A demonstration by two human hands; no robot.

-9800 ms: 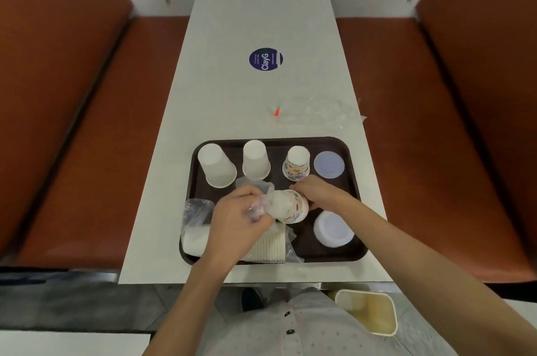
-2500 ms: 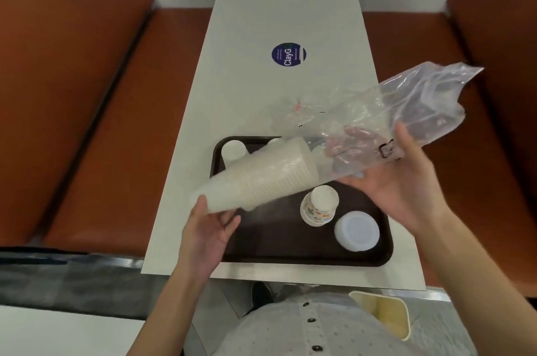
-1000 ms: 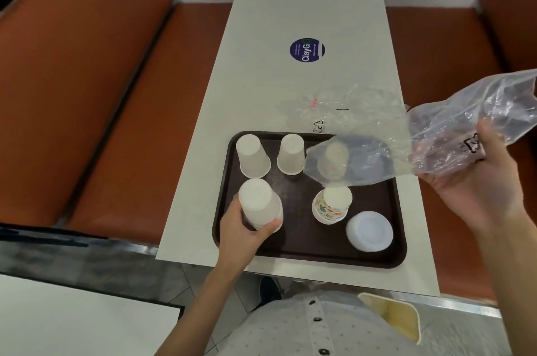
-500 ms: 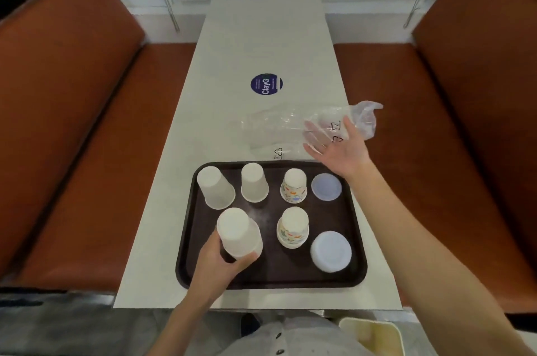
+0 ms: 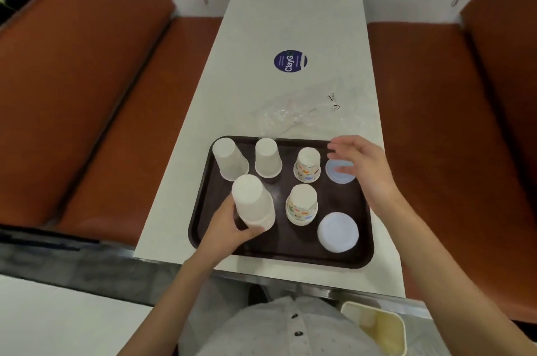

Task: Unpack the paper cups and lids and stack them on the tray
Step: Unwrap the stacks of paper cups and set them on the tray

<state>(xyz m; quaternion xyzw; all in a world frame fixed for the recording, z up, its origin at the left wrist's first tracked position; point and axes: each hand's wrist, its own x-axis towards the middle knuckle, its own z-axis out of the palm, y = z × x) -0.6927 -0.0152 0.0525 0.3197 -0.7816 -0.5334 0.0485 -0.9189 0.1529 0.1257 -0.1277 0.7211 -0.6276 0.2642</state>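
Five stacks of upturned cups stand on the tray [image 5: 290,242]. The one in play is the plain white stack [image 5: 252,201] at the front-left corner, which my left hand [image 5: 229,225] grips low down, fingers curled round its wide end. My right hand [image 5: 366,169] hovers over the back-right lids [image 5: 338,177], fingers loosely spread and holding nothing.

I cannot tell whether the stack's rim sits fully flat on the tray, so I want to feel that first. I press it down lightly and evenly, then let my fingers peel away sideways rather than upward, so I do not lift the bottom cup off the rest.

It is a tall stack, and I judge it tippy. The back-left white stack [image 5: 229,159] is just beside it, and the patterned stack [image 5: 301,204] is near on the other side. I place it with a gap on both sides. If it wobbles, my free right hand can come across and steady the top. The front lids [image 5: 338,232] are well apart from this and need no care.
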